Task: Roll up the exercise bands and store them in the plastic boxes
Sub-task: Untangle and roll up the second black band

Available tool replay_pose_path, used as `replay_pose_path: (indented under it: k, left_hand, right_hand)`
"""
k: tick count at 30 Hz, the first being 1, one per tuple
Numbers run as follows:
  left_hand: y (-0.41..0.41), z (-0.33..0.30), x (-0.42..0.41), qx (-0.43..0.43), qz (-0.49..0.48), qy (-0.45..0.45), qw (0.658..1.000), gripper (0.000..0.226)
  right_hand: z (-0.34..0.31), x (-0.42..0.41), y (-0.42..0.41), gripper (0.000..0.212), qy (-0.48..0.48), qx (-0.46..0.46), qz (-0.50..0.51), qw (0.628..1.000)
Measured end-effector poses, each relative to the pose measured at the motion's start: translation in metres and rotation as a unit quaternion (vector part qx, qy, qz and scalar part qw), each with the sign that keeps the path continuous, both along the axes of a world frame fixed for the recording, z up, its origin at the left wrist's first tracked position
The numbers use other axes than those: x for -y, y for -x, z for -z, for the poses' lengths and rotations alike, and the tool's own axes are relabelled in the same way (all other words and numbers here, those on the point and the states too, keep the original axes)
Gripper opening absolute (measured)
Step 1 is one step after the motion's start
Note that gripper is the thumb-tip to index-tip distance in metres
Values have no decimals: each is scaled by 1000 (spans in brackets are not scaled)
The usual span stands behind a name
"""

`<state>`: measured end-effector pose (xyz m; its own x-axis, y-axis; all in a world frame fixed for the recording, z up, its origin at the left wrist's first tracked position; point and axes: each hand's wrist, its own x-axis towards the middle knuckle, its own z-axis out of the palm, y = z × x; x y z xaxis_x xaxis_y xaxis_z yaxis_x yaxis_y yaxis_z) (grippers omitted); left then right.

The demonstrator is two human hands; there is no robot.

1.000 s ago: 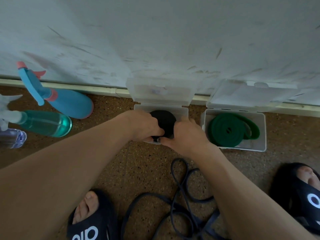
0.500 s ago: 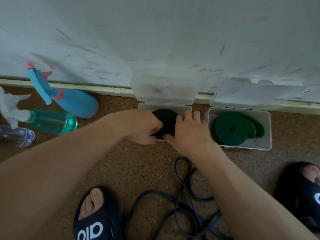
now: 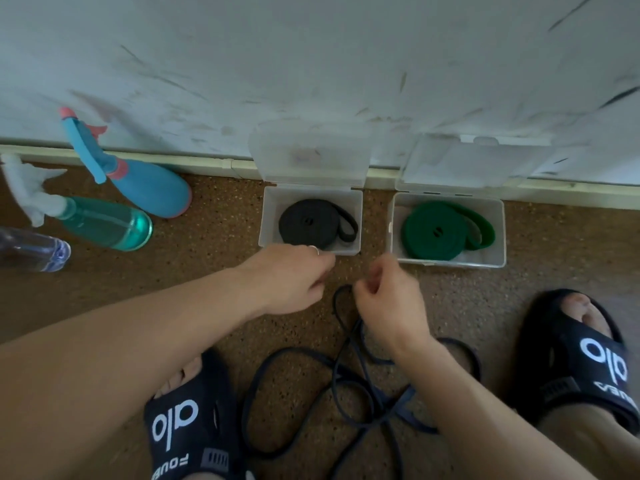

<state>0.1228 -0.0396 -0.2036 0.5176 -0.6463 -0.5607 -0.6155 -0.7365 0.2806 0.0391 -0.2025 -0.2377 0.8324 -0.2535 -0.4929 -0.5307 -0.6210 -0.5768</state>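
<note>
Down on the brown floor (image 3: 207, 271), by the white wall (image 3: 311, 64), two clear plastic boxes stand side by side with their lids up. Inside the left box (image 3: 270, 216) lies the black band (image 3: 311, 221), rolled up flat, with a small loop poking out on the right. Inside the right box (image 3: 498, 233) lies the green band (image 3: 440, 232), rolled up too, with its loose end curving along the right side.

My left hand (image 3: 287, 278) is just in front of the left box, near its front edge. Its fingers are curled in, and I cannot tell if they hold anything. It is not touching the black band.

My right hand (image 3: 388, 299) is a little to the right, in front of the gap between the boxes. Its fingers are curled and seem to pinch the top loop of the dark blue band (image 3: 346, 382). That band is not rolled. It lies in big messy loops on the floor under my arms, between my two feet.

I wear black slippers with white letters, the left slipper (image 3: 187, 424) at the bottom and the right slipper (image 3: 581, 358) at the side.

Off to the left, a blue spray bottle (image 3: 138, 185), a green spray bottle (image 3: 104, 223) and a clear bottle (image 3: 31, 249) lie on the floor, well away from my hands.
</note>
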Motion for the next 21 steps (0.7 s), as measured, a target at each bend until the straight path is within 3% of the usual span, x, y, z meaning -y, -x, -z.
replay_pose_path:
  k: [4, 8, 10, 12, 14, 18, 21]
  left_hand:
    - [31, 12, -4, -74, -25, -107, 991, 39]
    - [45, 10, -11, -133, -63, -121, 982, 55]
    - [47, 6, -13, -139, -104, -99, 980, 63]
    - [48, -6, -12, -131, -175, -48, 975, 74]
    - [45, -26, -9, -130, -234, 12, 963, 88]
    - [43, -90, -2, -154, -263, 109, 946, 94]
    - [46, -151, 4, -195, -276, 179, 924, 63]
  right_hand:
    - [22, -20, 35, 52, 82, -122, -163, 976]
    - [35, -19, 40, 31, 124, -92, -210, 965]
    - [30, -15, 33, 24, 21, -105, -140, 984]
    - [12, -10, 25, 5, -139, -124, -21, 982]
    - [-8, -4, 13, 24, -262, -117, 51, 957]
    - [-85, 0, -2, 20, -347, -66, -15, 935]
    - [-155, 1, -10, 29, -394, -14, -30, 918]
